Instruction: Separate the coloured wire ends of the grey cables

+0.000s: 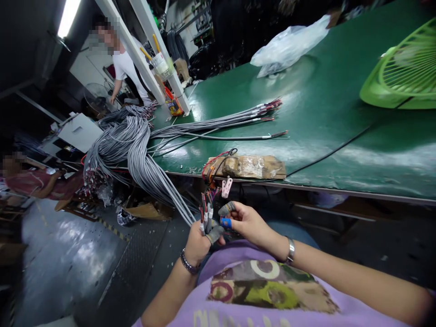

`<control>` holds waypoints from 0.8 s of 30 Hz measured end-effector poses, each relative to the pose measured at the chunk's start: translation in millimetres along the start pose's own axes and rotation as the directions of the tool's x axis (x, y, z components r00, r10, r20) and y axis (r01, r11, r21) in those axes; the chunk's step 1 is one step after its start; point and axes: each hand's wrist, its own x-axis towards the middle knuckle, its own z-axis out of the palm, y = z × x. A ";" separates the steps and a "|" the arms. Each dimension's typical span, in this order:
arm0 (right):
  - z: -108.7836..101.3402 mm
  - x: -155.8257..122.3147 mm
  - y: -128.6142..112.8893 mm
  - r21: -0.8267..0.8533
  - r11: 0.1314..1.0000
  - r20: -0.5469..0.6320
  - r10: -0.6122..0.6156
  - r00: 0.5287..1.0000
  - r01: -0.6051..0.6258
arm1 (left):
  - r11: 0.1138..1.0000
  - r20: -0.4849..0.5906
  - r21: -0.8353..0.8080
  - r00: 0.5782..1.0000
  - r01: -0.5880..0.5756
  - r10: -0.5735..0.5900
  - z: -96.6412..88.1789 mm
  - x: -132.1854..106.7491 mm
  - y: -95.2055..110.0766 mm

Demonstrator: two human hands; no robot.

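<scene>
My left hand [200,240] is closed around several grey cables [180,205]. Their white-wrapped ends, with thin coloured wires [207,203] fanned out, point up above the fist. Just to the right, my right hand [247,223] has thumb and index finger pinched close to the left thumb; what lies between them is too small to make out. Grey covers sit on the left thumb and a right finger, and blue tape [226,222] wraps the right thumb. Ahead of my hands, a wooden block [262,167] with wires and a pale pink clip [226,187] sits at the table edge.
A large bundle of grey cables [119,136] drapes over the left end of the green table [327,136]. More cables lie across it. Farther off are a plastic bag [289,47] and a green fan [405,68]. Two people are at the left.
</scene>
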 end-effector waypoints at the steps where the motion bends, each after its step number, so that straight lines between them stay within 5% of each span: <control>1: -0.5 -0.2 1.3 -0.005 1.000 -0.014 0.013 1.000 -0.013 | 1.000 0.017 0.001 1.000 0.010 -0.010 -0.1 0.3 1.2; 11: -2.3 -2.8 8.3 -0.027 0.999 -0.066 0.033 0.997 -0.034 | 0.980 -0.257 -0.199 0.966 -0.033 -0.019 6.2 4.5 -9.4; 17: -5.0 -3.9 8.1 -0.013 0.998 -0.085 0.053 0.995 -0.055 | 0.985 -0.262 -0.169 0.965 -0.032 -0.014 7.4 2.9 -8.8; 24: -1.9 1.0 -6.7 -0.006 0.991 0.087 0.134 0.987 -0.134 | 0.993 -0.202 -0.098 0.978 -0.069 0.048 6.9 0.1 -3.8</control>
